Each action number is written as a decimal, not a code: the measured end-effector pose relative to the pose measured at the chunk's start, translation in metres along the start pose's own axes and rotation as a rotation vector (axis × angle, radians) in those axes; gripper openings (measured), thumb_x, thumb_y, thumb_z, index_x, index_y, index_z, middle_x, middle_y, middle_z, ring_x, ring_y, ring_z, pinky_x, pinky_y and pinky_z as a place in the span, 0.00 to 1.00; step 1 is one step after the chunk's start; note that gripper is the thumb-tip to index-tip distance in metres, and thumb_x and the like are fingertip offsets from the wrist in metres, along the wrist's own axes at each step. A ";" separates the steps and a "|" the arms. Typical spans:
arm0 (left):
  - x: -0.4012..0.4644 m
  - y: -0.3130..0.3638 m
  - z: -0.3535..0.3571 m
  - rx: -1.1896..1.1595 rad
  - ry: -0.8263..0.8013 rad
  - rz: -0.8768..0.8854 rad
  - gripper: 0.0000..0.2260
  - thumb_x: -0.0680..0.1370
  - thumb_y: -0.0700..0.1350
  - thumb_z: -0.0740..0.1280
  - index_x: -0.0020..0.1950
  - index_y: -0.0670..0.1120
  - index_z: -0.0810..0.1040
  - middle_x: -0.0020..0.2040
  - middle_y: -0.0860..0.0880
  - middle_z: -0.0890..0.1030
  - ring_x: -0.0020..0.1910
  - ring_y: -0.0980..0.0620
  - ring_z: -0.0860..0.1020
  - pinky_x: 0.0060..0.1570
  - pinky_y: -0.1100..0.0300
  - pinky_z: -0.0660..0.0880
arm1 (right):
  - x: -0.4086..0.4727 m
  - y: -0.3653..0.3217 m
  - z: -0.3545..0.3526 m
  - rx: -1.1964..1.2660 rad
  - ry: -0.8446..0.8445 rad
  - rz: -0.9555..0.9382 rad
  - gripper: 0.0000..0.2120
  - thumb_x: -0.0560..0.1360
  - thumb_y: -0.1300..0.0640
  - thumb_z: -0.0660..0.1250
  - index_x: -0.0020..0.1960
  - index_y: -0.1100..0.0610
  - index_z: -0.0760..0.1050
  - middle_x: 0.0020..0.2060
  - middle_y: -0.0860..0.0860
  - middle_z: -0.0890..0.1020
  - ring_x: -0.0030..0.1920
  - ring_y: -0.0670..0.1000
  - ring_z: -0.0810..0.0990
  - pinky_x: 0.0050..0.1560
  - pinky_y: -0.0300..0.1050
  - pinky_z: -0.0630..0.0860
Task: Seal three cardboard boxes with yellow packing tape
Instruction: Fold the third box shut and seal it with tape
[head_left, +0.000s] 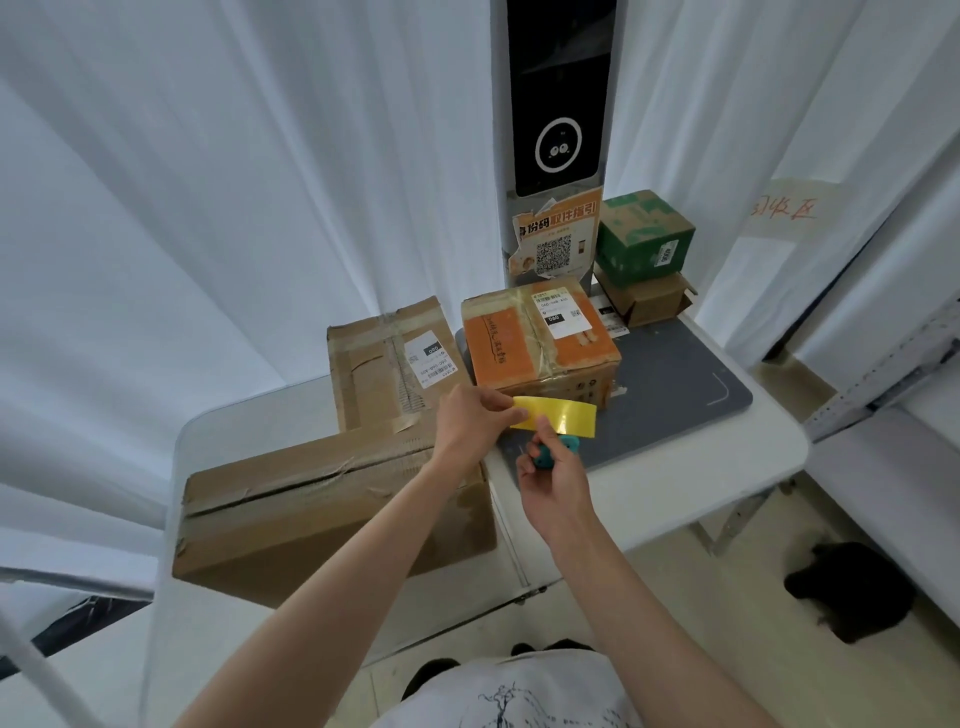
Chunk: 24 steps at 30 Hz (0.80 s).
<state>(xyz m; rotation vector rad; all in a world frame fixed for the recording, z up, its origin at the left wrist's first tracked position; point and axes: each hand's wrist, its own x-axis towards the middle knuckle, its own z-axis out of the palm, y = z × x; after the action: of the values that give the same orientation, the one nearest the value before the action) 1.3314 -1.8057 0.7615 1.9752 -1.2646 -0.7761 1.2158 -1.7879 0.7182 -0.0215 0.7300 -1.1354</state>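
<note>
A strip of yellow packing tape (563, 415) hangs in the air over the table's middle. My left hand (470, 421) pinches its left end. My right hand (553, 480) grips a small teal tool (550, 452) just below the strip, with the thumb touching the tape's lower edge. Three cardboard boxes lie on the table: a large brown box (311, 509) at the near left, a flat brown box (384, 364) behind it, and an orange-topped box (535, 338) with a white label just beyond the tape.
A white folding table (675, 488) carries a dark grey mat (675, 395) on its right half. A green box (644, 234) on a small brown box (649, 299) stands at the back right by a black kiosk (558, 104). White curtains surround it.
</note>
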 end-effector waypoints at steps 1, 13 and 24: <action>-0.002 0.001 0.001 -0.022 0.023 -0.025 0.10 0.71 0.49 0.79 0.49 0.47 0.89 0.45 0.53 0.86 0.43 0.60 0.81 0.42 0.69 0.74 | -0.001 0.000 0.000 0.003 -0.011 0.000 0.16 0.71 0.59 0.73 0.57 0.58 0.74 0.33 0.50 0.75 0.30 0.44 0.72 0.27 0.36 0.70; -0.011 0.002 -0.001 -0.168 0.090 -0.117 0.01 0.74 0.43 0.77 0.44 0.46 0.87 0.42 0.50 0.86 0.43 0.56 0.82 0.40 0.67 0.75 | -0.010 0.001 0.001 0.004 -0.041 0.058 0.09 0.77 0.62 0.70 0.56 0.58 0.75 0.33 0.51 0.76 0.30 0.45 0.72 0.27 0.36 0.70; 0.002 0.014 -0.007 0.280 -0.084 0.005 0.06 0.80 0.39 0.65 0.44 0.41 0.79 0.43 0.46 0.78 0.44 0.48 0.74 0.46 0.50 0.73 | -0.005 0.000 -0.013 -0.122 -0.020 0.183 0.08 0.76 0.58 0.72 0.52 0.58 0.75 0.35 0.51 0.77 0.29 0.45 0.72 0.27 0.37 0.67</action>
<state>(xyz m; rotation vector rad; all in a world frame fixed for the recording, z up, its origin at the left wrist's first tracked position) 1.3300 -1.8107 0.7763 2.1769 -1.4962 -0.7176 1.2076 -1.7795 0.7111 -0.0672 0.7667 -0.9146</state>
